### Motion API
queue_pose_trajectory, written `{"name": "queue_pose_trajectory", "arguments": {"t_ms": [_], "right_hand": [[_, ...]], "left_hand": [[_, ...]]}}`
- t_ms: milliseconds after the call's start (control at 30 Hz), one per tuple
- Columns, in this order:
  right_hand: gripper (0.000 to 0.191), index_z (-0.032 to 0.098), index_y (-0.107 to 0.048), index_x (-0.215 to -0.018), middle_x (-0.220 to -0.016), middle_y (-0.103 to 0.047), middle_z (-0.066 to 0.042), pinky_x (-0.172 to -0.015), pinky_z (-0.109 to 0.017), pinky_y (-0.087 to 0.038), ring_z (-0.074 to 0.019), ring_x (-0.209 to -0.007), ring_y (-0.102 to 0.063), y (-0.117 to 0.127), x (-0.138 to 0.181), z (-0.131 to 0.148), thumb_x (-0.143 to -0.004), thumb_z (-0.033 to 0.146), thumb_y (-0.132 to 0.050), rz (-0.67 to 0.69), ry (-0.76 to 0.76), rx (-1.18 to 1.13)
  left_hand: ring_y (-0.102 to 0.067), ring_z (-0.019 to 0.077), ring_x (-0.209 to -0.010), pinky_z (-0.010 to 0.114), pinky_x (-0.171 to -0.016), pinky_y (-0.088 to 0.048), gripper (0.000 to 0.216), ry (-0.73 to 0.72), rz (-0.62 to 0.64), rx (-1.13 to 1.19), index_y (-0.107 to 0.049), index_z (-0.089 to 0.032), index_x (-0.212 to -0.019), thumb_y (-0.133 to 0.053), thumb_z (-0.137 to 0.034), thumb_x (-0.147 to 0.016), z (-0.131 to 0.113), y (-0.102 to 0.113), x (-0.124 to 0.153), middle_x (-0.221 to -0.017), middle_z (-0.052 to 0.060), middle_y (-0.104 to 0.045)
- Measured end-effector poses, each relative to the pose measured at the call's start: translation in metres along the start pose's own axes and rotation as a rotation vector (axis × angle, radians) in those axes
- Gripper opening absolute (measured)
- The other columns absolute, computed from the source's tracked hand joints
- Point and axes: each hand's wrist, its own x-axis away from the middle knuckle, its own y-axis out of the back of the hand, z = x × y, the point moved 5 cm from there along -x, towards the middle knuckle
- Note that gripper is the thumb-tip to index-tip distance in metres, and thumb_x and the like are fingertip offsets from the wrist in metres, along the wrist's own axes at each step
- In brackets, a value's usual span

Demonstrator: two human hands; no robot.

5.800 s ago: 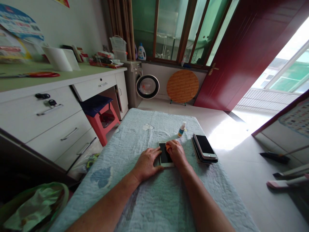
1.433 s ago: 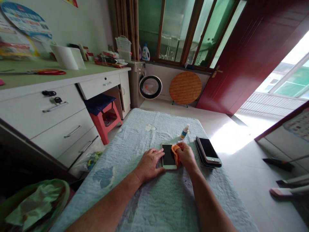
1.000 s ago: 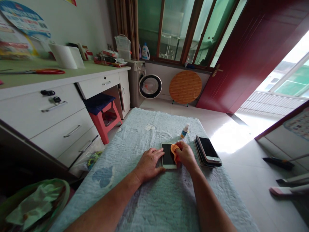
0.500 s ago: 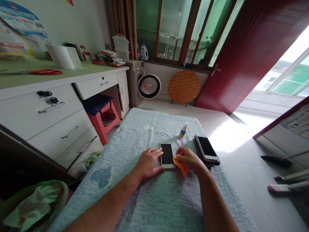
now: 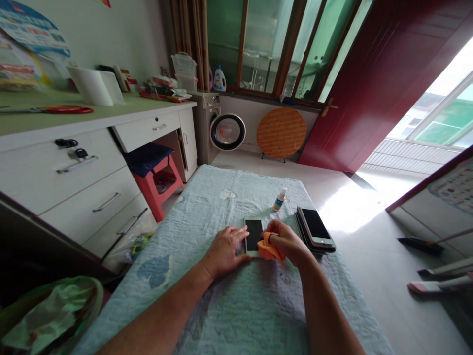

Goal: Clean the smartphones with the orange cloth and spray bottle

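Observation:
A white smartphone (image 5: 253,237) with a dark screen lies face up on the quilted cover. My left hand (image 5: 226,249) holds it at its left side, fingertips on the upper left edge and thumb by the lower left corner. Pinched in my right hand (image 5: 286,241) is a crumpled orange cloth (image 5: 271,250), which overlaps the lower right part of the phone. To the right rests a stack of phones (image 5: 317,228), the top one white-framed with a dark screen. Beyond my right hand stands a small white-capped bottle (image 5: 280,200) with a blue and orange label.
A pale blue quilted cover (image 5: 214,197) spreads under everything. At left are a white desk (image 5: 92,177), a red stool (image 5: 158,187) and a lined bin (image 5: 55,315). A washing machine (image 5: 205,128) with its door open and a round wooden tabletop (image 5: 281,132) stand at the back.
My right hand has moved slightly left with the orange cloth, from beside the phone's right edge onto its lower right part. My left hand stays in place.

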Motion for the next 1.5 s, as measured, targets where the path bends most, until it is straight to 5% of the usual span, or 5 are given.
{"name": "queue_pose_trajectory", "arguments": {"t_ms": [200, 467, 967, 1133, 1500], "right_hand": [[0.006, 0.019, -0.052, -0.075, -0.077, -0.055, 0.000, -0.062, -0.024, -0.039, -0.0128, -0.066, -0.051, 0.007, -0.009, -0.003, -0.070, 0.019, -0.050, -0.335, 0.175, 0.461], [0.015, 0.019, -0.060, -0.087, -0.086, -0.057, -0.002, -0.077, -0.028, -0.042, -0.0158, -0.079, -0.056, -0.001, 0.000, 0.004, -0.073, 0.025, -0.059, -0.159, 0.227, 0.570], [0.021, 0.019, -0.066, -0.087, -0.090, -0.060, -0.005, -0.077, -0.029, -0.045, -0.0180, -0.082, -0.059, 0.012, -0.023, -0.003, -0.077, 0.031, -0.052, -0.558, 0.282, 0.367], [0.017, 0.020, -0.066, -0.080, -0.089, -0.060, -0.005, -0.079, -0.031, -0.046, -0.0190, -0.084, -0.058, 0.006, -0.030, -0.007, -0.076, 0.026, -0.051, -0.519, 0.316, 0.403], [0.027, 0.018, -0.064, -0.098, -0.088, -0.069, -0.006, -0.078, -0.030, -0.047, -0.0194, -0.083, -0.064, -0.001, -0.029, -0.006, -0.077, 0.027, -0.051, -0.445, 0.232, 0.428]], "left_hand": [[-0.046, 0.0310, -0.126, 0.044, -0.106, -0.038, 0.067, 0.001, -0.009, 0.010, -0.056, -0.019, -0.130, -0.072, -0.052, -0.074, 0.001, -0.001, 0.000, -0.143, 0.009, -0.050], [-0.046, 0.0302, -0.126, 0.044, -0.106, -0.038, 0.065, 0.000, -0.013, 0.010, -0.056, -0.020, -0.130, -0.074, -0.046, -0.073, 0.001, -0.002, 0.000, -0.143, 0.007, -0.050], [-0.046, 0.0312, -0.126, 0.045, -0.106, -0.037, 0.067, 0.011, -0.002, 0.012, -0.056, -0.019, -0.131, -0.074, -0.048, -0.073, 0.000, 0.000, 0.001, -0.143, 0.009, -0.050], [-0.046, 0.0305, -0.126, 0.044, -0.107, -0.037, 0.067, 0.011, -0.004, 0.009, -0.056, -0.019, -0.131, -0.075, -0.046, -0.073, 0.000, 0.000, 0.000, -0.143, 0.008, -0.050], [-0.045, 0.0322, -0.127, 0.046, -0.107, -0.036, 0.069, 0.004, -0.006, 0.008, -0.056, -0.018, -0.131, -0.072, -0.053, -0.074, 0.002, -0.001, -0.001, -0.144, 0.009, -0.049]]}}
